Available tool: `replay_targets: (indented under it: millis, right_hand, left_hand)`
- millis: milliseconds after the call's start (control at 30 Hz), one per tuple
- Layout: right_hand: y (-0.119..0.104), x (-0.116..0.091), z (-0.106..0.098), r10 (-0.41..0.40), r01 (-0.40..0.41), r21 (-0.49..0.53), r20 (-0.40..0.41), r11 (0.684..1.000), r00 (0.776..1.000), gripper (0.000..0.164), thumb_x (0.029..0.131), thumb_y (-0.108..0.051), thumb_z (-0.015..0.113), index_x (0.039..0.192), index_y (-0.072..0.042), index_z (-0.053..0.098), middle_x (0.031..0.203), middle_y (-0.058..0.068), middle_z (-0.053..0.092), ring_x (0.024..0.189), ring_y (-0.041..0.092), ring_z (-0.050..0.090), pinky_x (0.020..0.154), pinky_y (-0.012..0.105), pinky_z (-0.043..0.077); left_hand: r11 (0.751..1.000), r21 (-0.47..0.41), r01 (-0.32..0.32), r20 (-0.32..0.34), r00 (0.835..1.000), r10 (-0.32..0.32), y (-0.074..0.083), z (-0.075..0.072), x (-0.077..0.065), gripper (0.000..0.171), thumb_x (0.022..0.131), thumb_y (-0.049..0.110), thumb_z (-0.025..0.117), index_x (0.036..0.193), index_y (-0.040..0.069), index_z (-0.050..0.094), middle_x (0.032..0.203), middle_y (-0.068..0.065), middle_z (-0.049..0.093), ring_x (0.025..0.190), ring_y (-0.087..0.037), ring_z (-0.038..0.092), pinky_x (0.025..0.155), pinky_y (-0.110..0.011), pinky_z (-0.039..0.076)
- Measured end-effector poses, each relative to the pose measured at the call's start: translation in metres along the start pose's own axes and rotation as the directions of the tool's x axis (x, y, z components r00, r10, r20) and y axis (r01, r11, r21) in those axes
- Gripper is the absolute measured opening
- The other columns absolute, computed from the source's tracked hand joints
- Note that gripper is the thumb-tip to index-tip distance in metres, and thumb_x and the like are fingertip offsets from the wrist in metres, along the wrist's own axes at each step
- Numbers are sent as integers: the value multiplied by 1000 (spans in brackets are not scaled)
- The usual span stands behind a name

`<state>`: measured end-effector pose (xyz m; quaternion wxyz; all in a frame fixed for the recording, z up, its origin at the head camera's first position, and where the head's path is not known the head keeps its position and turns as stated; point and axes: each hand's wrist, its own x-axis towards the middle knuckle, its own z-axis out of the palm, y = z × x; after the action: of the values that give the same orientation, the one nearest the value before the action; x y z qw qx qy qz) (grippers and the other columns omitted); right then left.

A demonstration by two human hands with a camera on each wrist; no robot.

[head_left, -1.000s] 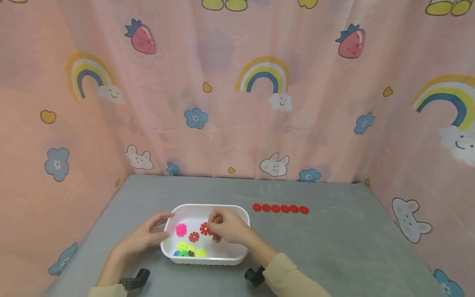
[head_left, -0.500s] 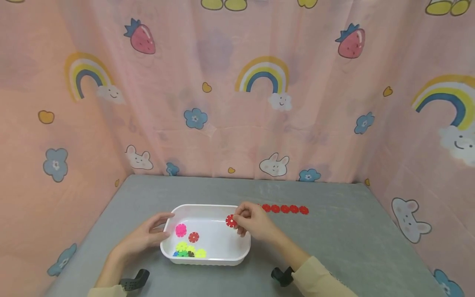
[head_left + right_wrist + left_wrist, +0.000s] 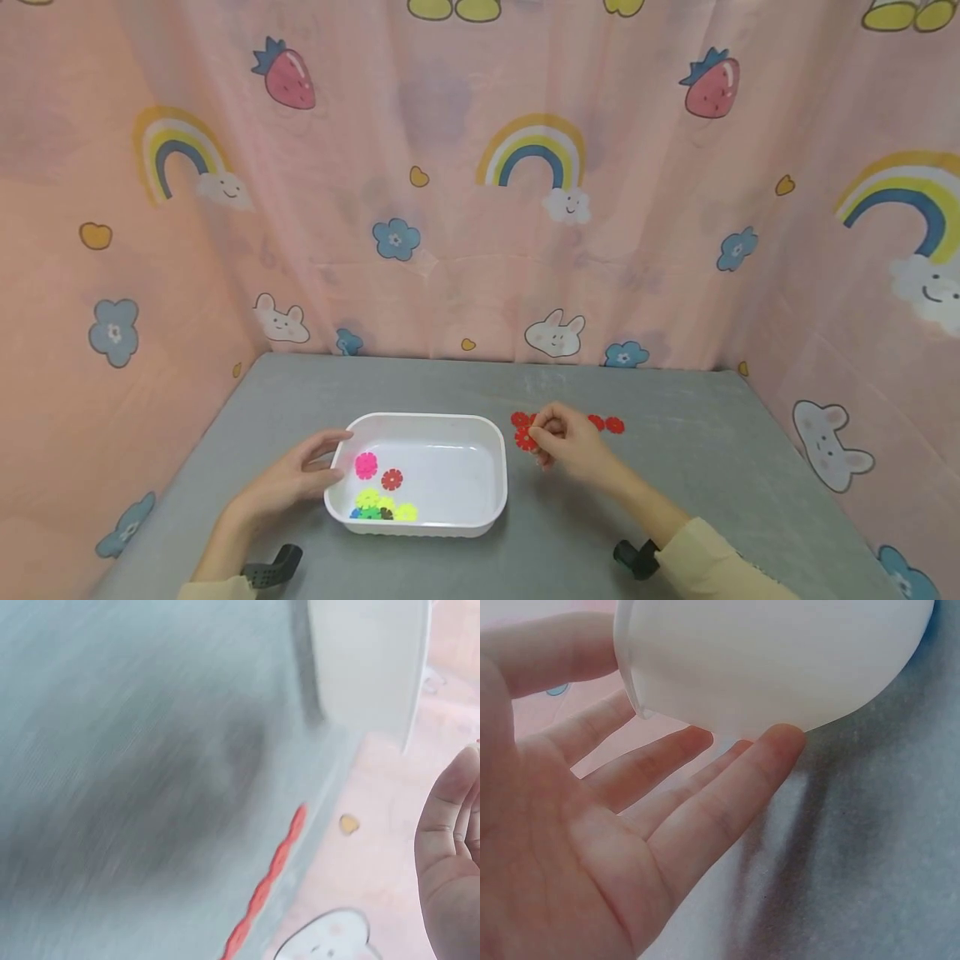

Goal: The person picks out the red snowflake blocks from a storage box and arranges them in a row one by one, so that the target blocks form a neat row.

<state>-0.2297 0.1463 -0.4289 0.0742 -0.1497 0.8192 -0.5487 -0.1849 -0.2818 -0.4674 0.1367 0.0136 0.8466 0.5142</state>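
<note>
Outside the left side of a white plastic tray (image 3: pixel 495 467), my left hand (image 3: pixel 292 477) touches the wall with extended fingers. In the left wrist view the fingertips (image 3: pixel 784 739) meet the tray's outer wall (image 3: pixel 780 660). My right hand (image 3: pixel 573 442) is over the table right of the tray, pinching a red snowflake disc (image 3: pixel 523 439) between thumb and fingers. Behind it lies a row of red snowflake discs (image 3: pixel 614 425), partly hidden by the hand. Inside the tray are a pink disc (image 3: pixel 366 465), a red disc (image 3: pixel 392 479) and several yellow, green, blue and dark discs (image 3: pixel 367 497).
The grey tabletop (image 3: pixel 735 492) reaches back to a pink printed curtain (image 3: pixel 465 275) that hangs behind and at both sides. In the right wrist view the row of red discs (image 3: pixel 259 896) runs near the table's back edge.
My right hand has carried the red disc from inside the tray, over its right rim, to the table just in front of the red row. The left hand and the tray have stayed put.
</note>
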Motion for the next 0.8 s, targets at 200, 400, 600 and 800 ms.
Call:
replay_targets:
  millis: [200,400,600,800]
  right_hand:
    - [14,-2,-28,2,-2,-33,-24,999,1000,14,101,-11,64,102,0,56,78,15,63,67,26,63,64,32,60]
    - [26,-2,-53,-18,16,-54,-49,998,999,15,102,-10,61,105,3,54,78,15,61,67,25,61,65,33,59]
    - [36,-1,-72,6,-15,-73,-115,997,993,16,103,-9,59,106,5,54,81,20,63,68,23,62,65,32,59]
    - [48,2,-91,30,-50,-105,-181,993,983,21,104,-14,59,110,5,53,83,15,64,71,23,63,66,30,59]
  left_hand:
    - [1000,-7,-2,2,1000,2,1,0,0,70,91,37,73,152,19,43,161,-22,32,142,-54,34,100,-64,47]
    - [1000,-14,-8,5,1000,8,0,0,0,69,92,35,73,152,18,43,161,-23,32,142,-54,34,101,-64,46]
    - [1000,-14,-9,4,1000,9,1,0,-1,69,92,34,73,152,16,43,161,-23,31,143,-55,32,102,-63,46]
    - [1000,-6,-8,8,1000,8,2,0,-2,68,93,34,72,152,16,43,161,-24,31,142,-54,33,103,-64,45]
